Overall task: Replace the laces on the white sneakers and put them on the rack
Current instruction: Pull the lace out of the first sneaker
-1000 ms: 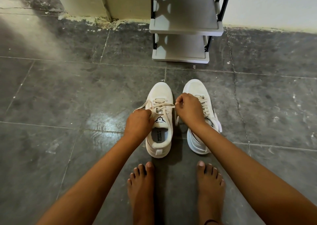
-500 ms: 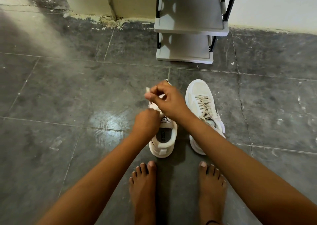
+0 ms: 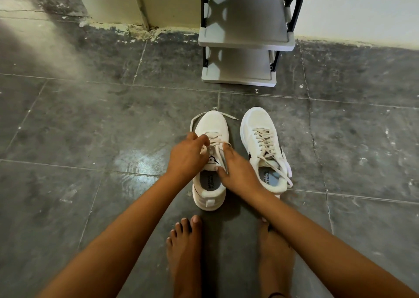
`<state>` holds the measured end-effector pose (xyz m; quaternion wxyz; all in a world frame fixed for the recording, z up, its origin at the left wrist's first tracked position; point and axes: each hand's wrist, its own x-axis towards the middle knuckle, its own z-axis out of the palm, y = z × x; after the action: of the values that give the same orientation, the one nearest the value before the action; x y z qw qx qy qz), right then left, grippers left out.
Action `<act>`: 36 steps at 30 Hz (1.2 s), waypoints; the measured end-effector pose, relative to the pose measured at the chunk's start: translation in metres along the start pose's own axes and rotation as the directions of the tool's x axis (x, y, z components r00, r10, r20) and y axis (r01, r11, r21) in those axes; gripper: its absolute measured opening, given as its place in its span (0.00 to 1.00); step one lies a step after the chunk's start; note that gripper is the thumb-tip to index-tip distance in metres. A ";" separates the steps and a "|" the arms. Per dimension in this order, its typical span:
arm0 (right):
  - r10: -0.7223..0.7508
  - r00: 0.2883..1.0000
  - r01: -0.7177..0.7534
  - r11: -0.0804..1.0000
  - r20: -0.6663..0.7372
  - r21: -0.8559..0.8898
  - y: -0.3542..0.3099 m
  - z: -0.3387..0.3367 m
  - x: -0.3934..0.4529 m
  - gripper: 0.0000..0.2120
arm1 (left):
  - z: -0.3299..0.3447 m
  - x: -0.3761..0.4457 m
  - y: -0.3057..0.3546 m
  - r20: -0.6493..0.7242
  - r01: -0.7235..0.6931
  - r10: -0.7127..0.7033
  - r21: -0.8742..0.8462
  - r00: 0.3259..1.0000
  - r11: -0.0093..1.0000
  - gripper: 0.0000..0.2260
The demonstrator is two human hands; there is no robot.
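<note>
You can read "SPEED & FLEXIBLE" printed on the insole of the right sneaker (image 3: pixel 265 152). The left sneaker (image 3: pixel 209 161) shows "SPEED" and "FLEXIBLE" on its insole and "SPEE" on its tongue.

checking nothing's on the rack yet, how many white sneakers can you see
2, both on the floor before the rack: the left sneaker under both hands, the right sneaker beside it, untouched. None on the shelves that show; the rack's top is cut off.

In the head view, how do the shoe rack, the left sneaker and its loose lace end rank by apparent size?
1. shoe rack, though cut off at the top
2. left sneaker
3. loose lace end
</note>
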<state>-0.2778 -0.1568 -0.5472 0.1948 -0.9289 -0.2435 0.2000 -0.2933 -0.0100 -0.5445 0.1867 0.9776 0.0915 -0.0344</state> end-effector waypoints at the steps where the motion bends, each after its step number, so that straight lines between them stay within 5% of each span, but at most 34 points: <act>1: -0.011 1.000 0.011 1.000 -0.006 -0.002 0.000 0.004 -0.001 0.32 | 0.002 0.003 0.001 0.028 -0.008 0.006 0.046 1.000 0.999 0.13; 6: -0.003 1.000 0.004 1.000 0.018 -0.027 0.004 0.018 0.000 0.28 | 0.004 0.012 0.014 0.116 -0.060 0.032 0.249 0.993 0.967 0.13; 10: 0.033 0.999 -0.033 0.999 -0.001 0.015 0.003 0.024 0.000 0.29 | 0.001 0.022 0.019 0.151 -0.034 -0.004 0.253 0.988 0.967 0.09; 13: 0.021 1.000 -0.021 1.000 -0.019 -0.017 0.003 0.024 0.000 0.29 | -0.008 0.034 0.017 0.288 0.127 -0.114 -0.027 0.951 0.992 0.03; 16: 0.012 1.000 -0.013 0.998 -0.020 -0.054 0.003 0.026 0.000 0.28 | -0.018 0.038 0.018 0.504 0.423 -0.174 -0.435 0.846 0.795 0.09; 18: 0.018 0.999 -0.020 0.998 -0.030 -0.065 0.004 0.027 0.002 0.28 | -0.018 0.035 0.016 0.487 0.450 -0.191 -0.496 0.852 0.742 0.09; 22: 0.002 1.000 -0.004 0.998 -0.030 -0.059 0.006 0.027 0.003 0.28 | -0.014 0.030 0.009 0.202 0.105 -0.100 -0.018 0.974 0.994 0.04; 26: -0.033 0.999 0.032 0.998 -0.018 -0.050 0.006 0.024 0.003 0.28 | -0.009 0.022 0.018 0.148 -0.059 0.015 0.299 0.989 0.952 0.09; 29: -0.046 0.999 0.046 0.997 0.001 -0.059 0.005 0.022 0.002 0.31 | -0.013 0.025 0.021 0.073 0.111 -0.110 -0.009 0.991 0.994 0.07; 32: -0.066 0.998 0.067 0.995 0.009 -0.076 0.005 0.022 0.003 0.31 | -0.021 0.032 0.024 0.216 0.290 -0.220 -0.388 0.951 0.875 0.06; 34: -0.063 0.998 0.063 0.994 0.003 -0.085 0.005 0.022 0.004 0.31 | -0.020 0.032 0.023 0.270 0.329 -0.219 -0.483 0.938 0.812 0.06; 36: -0.058 0.998 0.057 0.996 -0.012 -0.075 0.006 0.023 0.005 0.30 | -0.022 0.029 0.018 0.255 0.261 -0.163 -0.420 0.953 0.869 0.02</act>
<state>-0.2822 -0.1524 -0.5709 0.1676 -0.9294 -0.2762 0.1785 -0.2610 -0.0132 -0.5207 0.4107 0.8826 0.1836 -0.1366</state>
